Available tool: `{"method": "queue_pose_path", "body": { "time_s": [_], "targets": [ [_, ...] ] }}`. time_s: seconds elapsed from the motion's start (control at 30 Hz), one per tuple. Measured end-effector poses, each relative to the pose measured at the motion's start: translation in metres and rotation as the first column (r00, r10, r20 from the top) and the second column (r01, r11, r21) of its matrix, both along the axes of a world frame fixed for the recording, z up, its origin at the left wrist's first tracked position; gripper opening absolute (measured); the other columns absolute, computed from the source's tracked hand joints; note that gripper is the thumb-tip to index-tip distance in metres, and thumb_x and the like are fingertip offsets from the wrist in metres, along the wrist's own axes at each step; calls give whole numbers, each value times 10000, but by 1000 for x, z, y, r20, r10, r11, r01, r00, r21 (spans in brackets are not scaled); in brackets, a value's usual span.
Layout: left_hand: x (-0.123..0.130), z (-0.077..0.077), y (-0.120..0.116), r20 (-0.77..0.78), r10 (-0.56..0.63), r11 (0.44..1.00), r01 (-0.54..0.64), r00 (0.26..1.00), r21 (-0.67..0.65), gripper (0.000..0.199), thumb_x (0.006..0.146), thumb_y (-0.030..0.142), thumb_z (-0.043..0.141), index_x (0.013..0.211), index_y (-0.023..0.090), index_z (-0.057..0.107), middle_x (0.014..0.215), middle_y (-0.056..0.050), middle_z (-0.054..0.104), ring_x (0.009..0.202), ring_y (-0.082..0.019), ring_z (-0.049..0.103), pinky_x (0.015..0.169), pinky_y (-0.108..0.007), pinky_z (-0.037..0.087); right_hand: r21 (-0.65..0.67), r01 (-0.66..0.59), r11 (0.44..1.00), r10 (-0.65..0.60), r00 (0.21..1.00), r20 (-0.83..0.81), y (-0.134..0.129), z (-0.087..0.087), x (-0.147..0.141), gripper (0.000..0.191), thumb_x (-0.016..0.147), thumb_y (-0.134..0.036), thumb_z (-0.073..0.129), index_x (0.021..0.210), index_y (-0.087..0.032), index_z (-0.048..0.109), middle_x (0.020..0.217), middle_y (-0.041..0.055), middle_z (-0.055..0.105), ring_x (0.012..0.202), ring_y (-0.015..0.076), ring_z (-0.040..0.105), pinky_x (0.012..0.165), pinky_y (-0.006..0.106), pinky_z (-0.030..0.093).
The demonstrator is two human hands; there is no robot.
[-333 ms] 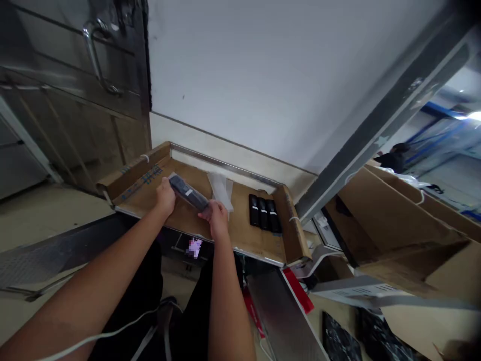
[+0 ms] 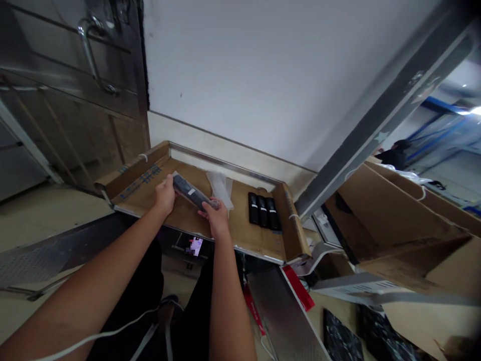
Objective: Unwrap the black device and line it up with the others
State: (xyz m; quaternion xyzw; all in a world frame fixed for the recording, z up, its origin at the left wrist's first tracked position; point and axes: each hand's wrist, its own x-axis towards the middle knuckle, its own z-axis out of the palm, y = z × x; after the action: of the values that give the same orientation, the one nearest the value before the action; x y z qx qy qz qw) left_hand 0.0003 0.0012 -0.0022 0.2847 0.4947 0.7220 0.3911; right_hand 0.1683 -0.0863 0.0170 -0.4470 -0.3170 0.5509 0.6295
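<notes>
Hands are both on one dark remote control [image 2: 191, 193] that looks wrapped in a thin clear sleeve, held just above the cardboard tray [image 2: 240, 231] lining the bench. The left hand [image 2: 165, 193] has its fingers clenched round the far-left end, and the right hand [image 2: 214, 216] pinches the near-right end, where the loose plastic seems to stick out. By the look of it this is the bagging bit: the remote is mostly inside the sleeve and the person is working it in or squaring it up. Can't tell if the open end is sealed or not, too small.

Judging from that, the next move probably needs a steady hold on one end while the other hand tidies the plastic, then a spot to put the thing down. More clear sleeves [image 2: 221, 186] lie just beyond the right hand, and three black remotes [image 2: 263, 210] sit side by side further right, close to the tray's right flap.

Room-wise, the bare cardboard between the hands and those three remotes is open, and so is the left part of the tray. The raised flaps on left and right and the metal rail [image 2: 225, 163] along the far edge box it in, so sliding stuff sideways only goes so far.
</notes>
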Motion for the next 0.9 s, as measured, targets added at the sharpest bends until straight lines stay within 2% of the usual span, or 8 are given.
{"method": "queue_pose_path", "body": {
  "time_s": [0.1, 0.23, 0.3, 0.43, 0.57, 0.7, 0.8, 0.9],
  "targets": [
    [0, -3, 0, -15, 52, 999, -52, 999, 12, 492, 837, 629, 604, 806, 142, 664, 704, -28, 611, 705, -173, 595, 687, -300, 516, 4, 5, 1000, -5, 1000, -10, 1, -1, 0, 514, 553, -273, 879, 988, -192, 618, 874, -18, 615, 791, 140, 633, 609, 274, 651],
    [0, -4, -2, -129, 129, 991, -125, 983, 36, 445, 883, 537, 588, 670, 149, 637, 611, 1, 524, 631, -149, 518, 639, -259, 450, 5, 13, 1000, -12, 999, -40, 2, -1, 0, 474, 573, -261, 863, 973, -189, 618, 867, -20, 625, 790, 138, 636, 603, 273, 649],
    [1, -1, -4, -135, 137, 990, -132, 981, 44, 422, 886, 499, 603, 654, 147, 639, 600, 6, 511, 625, -145, 505, 633, -251, 433, 5, 15, 1000, -15, 999, -50, 2, -2, 0, 467, 578, -264, 859, 972, -187, 621, 868, -19, 627, 791, 141, 637, 592, 274, 645],
    [2, 11, -8, 102, 4, 1000, -6, 995, 24, 362, 857, 492, 665, 771, 141, 681, 688, -6, 598, 642, -137, 546, 646, -252, 466, 10, 19, 1000, -18, 997, -81, 2, -3, 2, 444, 587, -271, 856, 955, -191, 622, 900, -11, 641, 827, 151, 643, 615, 278, 641],
    [1, 25, -12, 341, -129, 990, 143, 931, -16, 196, 830, 334, 733, 820, 145, 685, 708, 11, 619, 579, -95, 519, 595, -220, 467, 49, 16, 999, -10, 994, -105, 1, -3, 3, 411, 598, -267, 849, 937, -192, 628, 924, -12, 647, 853, 149, 647, 692, 311, 650],
    [-2, 27, -11, 456, -124, 987, 158, 881, -35, 99, 861, 212, 676, 789, 145, 674, 738, -2, 644, 623, -103, 566, 604, -214, 492, 56, -1, 998, 8, 992, -123, 0, -2, 3, 438, 582, -241, 855, 957, -193, 634, 917, -15, 653, 859, 154, 655, 731, 331, 648],
    [-1, 20, -11, 319, -87, 995, 96, 944, -12, 164, 892, 239, 633, 779, 143, 703, 717, -7, 628, 624, -109, 546, 590, -205, 468, 45, 17, 999, -11, 990, -140, 1, -2, 4, 436, 591, -250, 859, 958, -195, 629, 930, -11, 657, 875, 159, 660, 742, 337, 647],
    [0, 11, -13, -28, 62, 996, -60, 998, 74, 195, 888, 287, 637, 794, 158, 750, 733, -20, 629, 746, -150, 575, 673, -216, 479, 55, 11, 998, -4, 990, -143, 0, -2, 5, 400, 614, -278, 856, 936, -199, 631, 930, -16, 652, 889, 156, 658, 778, 351, 646]
  ]
}}
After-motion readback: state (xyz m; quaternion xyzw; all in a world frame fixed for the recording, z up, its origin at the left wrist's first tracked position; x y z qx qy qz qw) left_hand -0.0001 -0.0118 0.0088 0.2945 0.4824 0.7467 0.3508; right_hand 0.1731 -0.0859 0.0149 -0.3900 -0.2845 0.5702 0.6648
